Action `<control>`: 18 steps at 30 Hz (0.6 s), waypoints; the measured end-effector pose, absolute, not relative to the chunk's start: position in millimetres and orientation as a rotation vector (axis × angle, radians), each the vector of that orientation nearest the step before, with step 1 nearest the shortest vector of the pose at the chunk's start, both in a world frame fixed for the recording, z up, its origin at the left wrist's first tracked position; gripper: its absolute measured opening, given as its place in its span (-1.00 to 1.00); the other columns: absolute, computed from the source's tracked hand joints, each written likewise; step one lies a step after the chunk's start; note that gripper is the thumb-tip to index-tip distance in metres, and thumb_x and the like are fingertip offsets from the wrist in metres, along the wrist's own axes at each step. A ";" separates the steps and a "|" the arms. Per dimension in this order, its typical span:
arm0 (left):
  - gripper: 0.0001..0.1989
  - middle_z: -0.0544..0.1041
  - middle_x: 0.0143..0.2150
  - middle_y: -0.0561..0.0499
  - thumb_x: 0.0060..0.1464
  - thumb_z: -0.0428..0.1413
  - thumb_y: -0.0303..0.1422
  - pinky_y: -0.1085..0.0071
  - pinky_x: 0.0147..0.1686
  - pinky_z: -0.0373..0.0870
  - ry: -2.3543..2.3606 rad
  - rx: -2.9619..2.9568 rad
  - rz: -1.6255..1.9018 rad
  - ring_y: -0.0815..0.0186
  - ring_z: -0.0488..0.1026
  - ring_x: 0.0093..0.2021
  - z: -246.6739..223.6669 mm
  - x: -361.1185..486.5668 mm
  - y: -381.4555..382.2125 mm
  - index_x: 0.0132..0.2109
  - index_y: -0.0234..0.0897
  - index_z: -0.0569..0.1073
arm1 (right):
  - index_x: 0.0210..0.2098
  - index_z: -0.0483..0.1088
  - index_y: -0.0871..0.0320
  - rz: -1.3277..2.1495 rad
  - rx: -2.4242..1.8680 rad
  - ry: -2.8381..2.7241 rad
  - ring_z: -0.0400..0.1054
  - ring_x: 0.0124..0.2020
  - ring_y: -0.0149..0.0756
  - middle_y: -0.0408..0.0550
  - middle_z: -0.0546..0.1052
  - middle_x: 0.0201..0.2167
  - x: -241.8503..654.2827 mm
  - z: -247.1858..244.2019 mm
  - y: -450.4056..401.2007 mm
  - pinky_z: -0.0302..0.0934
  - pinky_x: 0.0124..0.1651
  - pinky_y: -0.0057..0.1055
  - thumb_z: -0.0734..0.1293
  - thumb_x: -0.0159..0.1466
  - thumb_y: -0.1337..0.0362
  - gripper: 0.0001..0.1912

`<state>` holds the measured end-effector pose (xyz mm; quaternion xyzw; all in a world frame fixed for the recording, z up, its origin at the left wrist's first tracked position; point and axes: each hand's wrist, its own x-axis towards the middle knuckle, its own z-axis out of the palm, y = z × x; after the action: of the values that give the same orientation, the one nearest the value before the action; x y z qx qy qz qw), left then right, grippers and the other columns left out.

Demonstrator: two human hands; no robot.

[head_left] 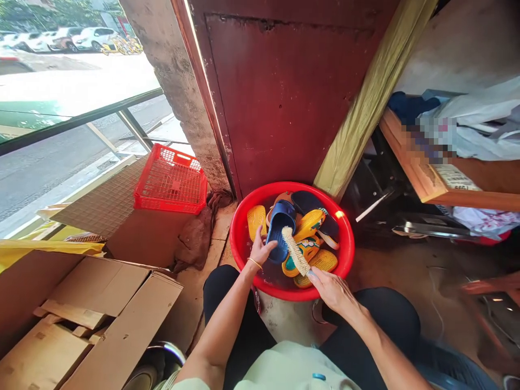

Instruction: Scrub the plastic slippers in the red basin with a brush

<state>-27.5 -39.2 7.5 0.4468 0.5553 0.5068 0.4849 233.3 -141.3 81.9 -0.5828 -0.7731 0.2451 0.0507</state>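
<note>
My left hand (260, 252) grips the heel end of a dark blue slipper (280, 221), thumb over its edge, fingers at its side. The slipper is tilted up with its strap away from me. In my right hand (331, 287) is a scrub brush (296, 252) with pale bristles, held by its handle. The brush head reaches across to the slipper's right edge. Both hands are over a red basin (346, 244) of dark water. Yellow slippers (311, 225) and a dark slipper (305, 201) lie around the blue one, partly overlapping.
A red plastic crate (173, 181) leans on cardboard at the left, beside a brown cloth (197, 238). Opened cardboard boxes (117, 314) stand at lower left. A dark red door (284, 103) is behind the basin. A wooden table (439, 184) with cloths juts in at right.
</note>
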 end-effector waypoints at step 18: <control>-0.43 0.54 0.16 -0.11 0.13 0.15 0.01 0.08 0.26 0.29 1.204 0.836 1.383 0.08 0.41 0.23 5.3 -11.4 -38.0 0.16 -0.23 0.51 | -0.17 0.47 0.13 0.481 -1.750 -2.396 0.41 -0.52 -0.36 -0.08 0.57 -0.50 170.4 62.8 -118.1 0.10 -0.46 -0.51 0.06 0.47 0.15 -0.61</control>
<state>-11.4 -38.0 5.3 0.3509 0.5052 0.5804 0.5336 170.4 -118.1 62.8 -0.5809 -0.7953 0.1595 0.0677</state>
